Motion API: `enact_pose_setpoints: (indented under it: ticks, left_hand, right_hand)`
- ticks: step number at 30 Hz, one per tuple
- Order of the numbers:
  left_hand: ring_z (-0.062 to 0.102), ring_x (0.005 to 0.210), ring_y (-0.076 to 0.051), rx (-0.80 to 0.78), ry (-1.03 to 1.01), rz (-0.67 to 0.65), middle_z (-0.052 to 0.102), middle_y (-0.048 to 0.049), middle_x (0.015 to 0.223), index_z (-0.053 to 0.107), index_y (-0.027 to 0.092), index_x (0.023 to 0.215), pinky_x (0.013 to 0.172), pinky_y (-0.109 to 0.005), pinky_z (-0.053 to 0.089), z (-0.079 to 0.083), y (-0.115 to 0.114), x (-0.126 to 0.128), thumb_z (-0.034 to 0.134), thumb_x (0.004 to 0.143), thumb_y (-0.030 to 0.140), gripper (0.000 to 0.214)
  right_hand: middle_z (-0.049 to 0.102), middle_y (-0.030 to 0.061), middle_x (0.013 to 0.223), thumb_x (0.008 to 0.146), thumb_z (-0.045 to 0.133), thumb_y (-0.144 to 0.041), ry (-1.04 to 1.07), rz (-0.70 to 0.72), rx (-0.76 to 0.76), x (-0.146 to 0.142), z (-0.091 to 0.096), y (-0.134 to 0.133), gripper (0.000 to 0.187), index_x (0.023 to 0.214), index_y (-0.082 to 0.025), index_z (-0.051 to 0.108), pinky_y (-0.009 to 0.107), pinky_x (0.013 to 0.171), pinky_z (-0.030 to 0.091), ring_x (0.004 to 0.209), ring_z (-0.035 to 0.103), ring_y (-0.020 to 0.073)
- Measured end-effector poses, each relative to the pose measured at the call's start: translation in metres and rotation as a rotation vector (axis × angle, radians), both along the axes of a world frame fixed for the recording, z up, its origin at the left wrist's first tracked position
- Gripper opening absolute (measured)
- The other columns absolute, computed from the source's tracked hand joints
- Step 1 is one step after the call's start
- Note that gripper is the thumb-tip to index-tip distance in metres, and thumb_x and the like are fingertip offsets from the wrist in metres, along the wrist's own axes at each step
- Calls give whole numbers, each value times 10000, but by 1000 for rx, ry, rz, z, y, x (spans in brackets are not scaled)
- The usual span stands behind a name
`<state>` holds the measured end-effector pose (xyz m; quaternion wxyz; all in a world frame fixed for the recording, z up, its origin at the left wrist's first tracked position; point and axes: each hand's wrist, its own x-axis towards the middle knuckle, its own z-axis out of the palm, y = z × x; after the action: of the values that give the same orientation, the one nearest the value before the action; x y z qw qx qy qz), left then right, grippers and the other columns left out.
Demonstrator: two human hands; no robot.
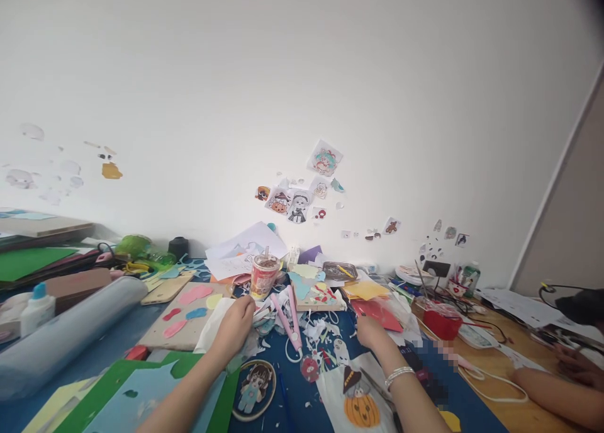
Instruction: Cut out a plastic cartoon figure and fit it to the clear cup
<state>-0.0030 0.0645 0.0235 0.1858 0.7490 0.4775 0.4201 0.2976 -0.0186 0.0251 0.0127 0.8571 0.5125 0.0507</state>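
My left hand (pixel 236 325) rests on the cluttered craft table, fingers curled on white paper scraps beside a sheet of white paper (pixel 213 331). My right hand (pixel 369 332), with a silver bracelet at the wrist, reaches among paper scraps next to a red paper sheet (pixel 377 313); its fingers are partly hidden and whether they grip anything is unclear. Pink-and-white scissors (pixel 289 320) lie between the two hands. A drink cup with a straw (pixel 263 275) stands just behind my left hand.
A pumpkin cutout sheet (pixel 358 401) and a round doll picture (pixel 253 389) lie near me. A grey roll (pixel 70 332) and glue bottle (pixel 36 307) sit left. Another person's arm (pixel 557 392) rests at right near a red box (pixel 441 323). Stickers dot the wall.
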Motion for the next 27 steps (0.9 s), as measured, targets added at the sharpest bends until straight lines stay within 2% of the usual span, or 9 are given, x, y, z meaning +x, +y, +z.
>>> enact_pose_setpoints:
  ticks: [4, 8, 12, 17, 23, 27]
  left_hand:
    - [527, 698, -196, 5, 0, -13, 555, -29, 679, 392, 216, 621, 637, -281, 372, -3, 3, 1, 256, 793, 340, 252]
    - [526, 706, -197, 12, 6, -19, 556, -29, 682, 392, 218, 620, 640, -280, 369, -4, 4, 0, 256, 794, 340, 253]
    - [529, 719, -201, 13, 20, -17, 555, -35, 685, 376, 222, 620, 645, -283, 371, -3, 5, -1, 242, 797, 347, 255]
    - [537, 724, -202, 17, 41, -7, 554, -34, 668, 370, 226, 609, 640, -279, 379, 1, 3, -1, 244, 787, 349, 250]
    - [545, 703, -199, 13, 40, 7, 571, -37, 675, 384, 225, 601, 632, -275, 387, 3, 1, -2, 254, 779, 352, 254]
    - [545, 703, -199, 18, 40, -1, 576, -41, 689, 396, 221, 613, 643, -279, 393, 1, 3, -2, 247, 789, 358, 269]
  right_hand:
    - [602, 200, 1128, 756, 531, -43, -189, -6, 106, 12, 1, -6, 337, 1048, -158, 653, 362, 731, 469, 1092, 536, 326]
    - [539, 191, 1202, 863, 330, -30, -382, 77, 221, 22, 7, -7, 408, 1163, -163, 572, 397, 858, 400, 1157, 458, 300]
    - [479, 174, 1295, 857, 366, -23, -512, 215, 216, 45, 17, -2, 428, 1226, -175, 520, 430, 917, 346, 1158, 441, 295]
    - [602, 133, 1070, 830, 447, -27, -573, 343, 166, 69, 30, 3, 329, 1084, -186, 585, 354, 804, 404, 1002, 529, 248]
    - [622, 125, 940, 820, 440, -2, -600, 326, 176, 77, 47, 20, 284, 1004, -162, 586, 308, 662, 430, 887, 570, 246]
    - [620, 130, 938, 819, 423, 11, -591, 301, 203, 77, 62, 32, 294, 997, -158, 584, 302, 646, 445, 886, 580, 248]
